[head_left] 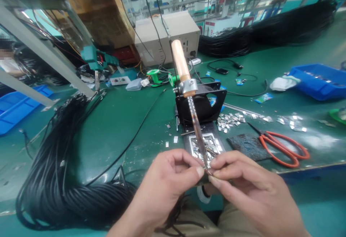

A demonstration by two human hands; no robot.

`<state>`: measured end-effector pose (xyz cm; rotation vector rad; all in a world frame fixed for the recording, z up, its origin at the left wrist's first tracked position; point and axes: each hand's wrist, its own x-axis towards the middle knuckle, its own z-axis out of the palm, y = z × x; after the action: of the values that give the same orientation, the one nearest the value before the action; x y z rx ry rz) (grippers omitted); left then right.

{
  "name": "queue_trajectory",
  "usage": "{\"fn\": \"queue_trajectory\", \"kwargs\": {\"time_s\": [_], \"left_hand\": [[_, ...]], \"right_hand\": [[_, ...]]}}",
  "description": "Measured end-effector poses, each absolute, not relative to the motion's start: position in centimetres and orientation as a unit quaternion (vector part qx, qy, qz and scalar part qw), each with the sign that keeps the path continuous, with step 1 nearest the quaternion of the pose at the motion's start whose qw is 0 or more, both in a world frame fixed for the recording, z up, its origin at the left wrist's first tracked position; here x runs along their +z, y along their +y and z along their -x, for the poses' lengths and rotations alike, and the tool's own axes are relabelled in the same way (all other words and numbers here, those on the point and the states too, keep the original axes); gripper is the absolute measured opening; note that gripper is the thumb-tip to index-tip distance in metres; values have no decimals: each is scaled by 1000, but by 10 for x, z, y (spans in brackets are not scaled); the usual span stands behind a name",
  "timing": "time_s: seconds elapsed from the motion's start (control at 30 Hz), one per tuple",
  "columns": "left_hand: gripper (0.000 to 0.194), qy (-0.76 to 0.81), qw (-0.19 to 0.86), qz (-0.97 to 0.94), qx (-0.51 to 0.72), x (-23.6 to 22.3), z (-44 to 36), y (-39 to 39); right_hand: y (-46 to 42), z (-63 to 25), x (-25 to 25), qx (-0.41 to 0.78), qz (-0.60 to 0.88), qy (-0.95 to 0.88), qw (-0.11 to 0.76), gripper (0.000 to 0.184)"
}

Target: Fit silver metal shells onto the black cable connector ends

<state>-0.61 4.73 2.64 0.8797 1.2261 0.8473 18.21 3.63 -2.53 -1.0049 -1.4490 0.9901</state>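
A soldering iron with a wooden handle is clamped in a metal bracket, its long barrel slanting down toward me. Right at its tip my left hand is closed in a pinch. Facing it, my right hand also pinches at the tip, thumb and fingers pressed together. What either hand holds is too small and covered by fingertips to name. Just behind them lies a small tray of little metal pieces, under the iron. Black cables run below my left wrist.
A thick bundle of black cable fills the left. Orange-handled scissors rest partly on a dark pad at right. Loose metal pieces are scattered beyond. A blue bin, a beige machine and more black cable stand farther back.
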Motion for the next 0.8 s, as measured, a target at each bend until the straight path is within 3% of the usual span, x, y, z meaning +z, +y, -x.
{"fn": "queue_trajectory", "kwargs": {"time_s": [0.8], "left_hand": [[15,535,650,-390,374,29,6,48]], "right_hand": [[38,-183,-30,418,401,-619,531,13]]}}
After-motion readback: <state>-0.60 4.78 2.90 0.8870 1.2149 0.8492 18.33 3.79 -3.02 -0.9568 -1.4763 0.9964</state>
